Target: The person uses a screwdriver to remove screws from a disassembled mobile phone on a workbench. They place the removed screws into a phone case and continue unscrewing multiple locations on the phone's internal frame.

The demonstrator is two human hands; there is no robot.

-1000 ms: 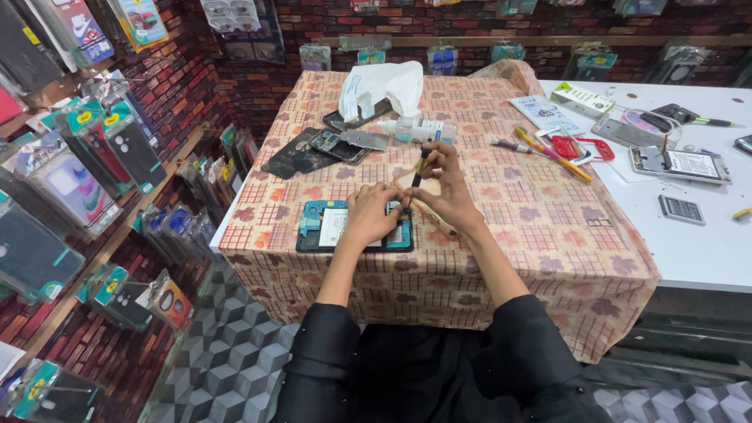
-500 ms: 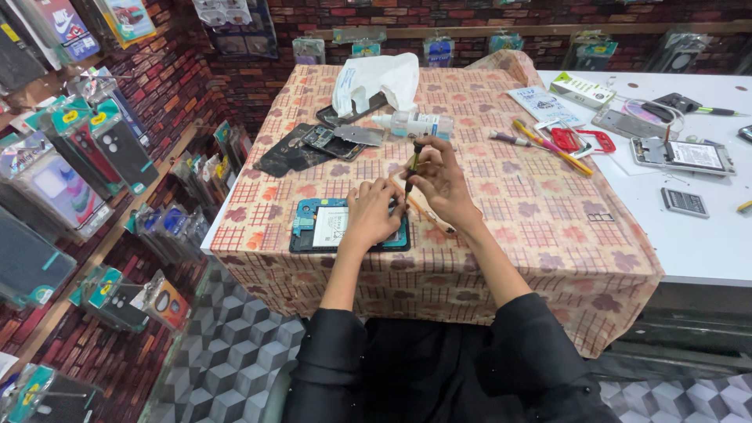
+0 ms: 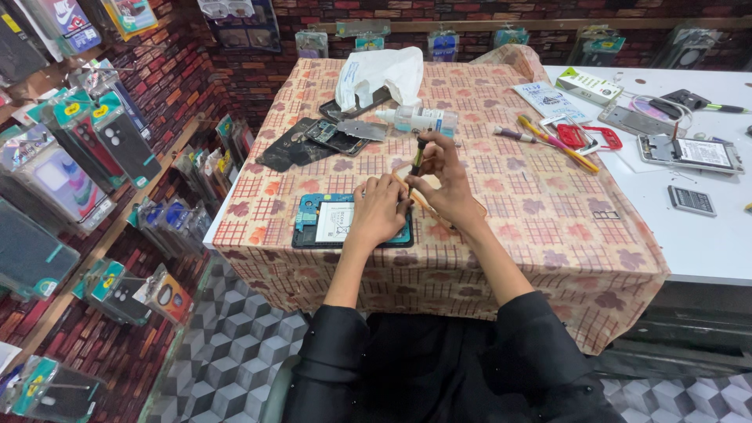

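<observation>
An opened phone with a blue frame and a white battery lies on the patterned tablecloth near the front edge. My left hand rests on its right end, fingers curled over it. My right hand sits just to the right and holds a slim black-and-yellow screwdriver upright, its tip pointing down toward the phone's right end, hidden behind my left hand.
Farther back lie dark phone parts, a small bottle and a white plastic bag. The white table on the right holds another opened phone, a battery, red and yellow tools. Phone-case racks line the left wall.
Both hands stayed on the phone's right end with only small finger and screwdriver shifts. The camera view tilted slightly.
</observation>
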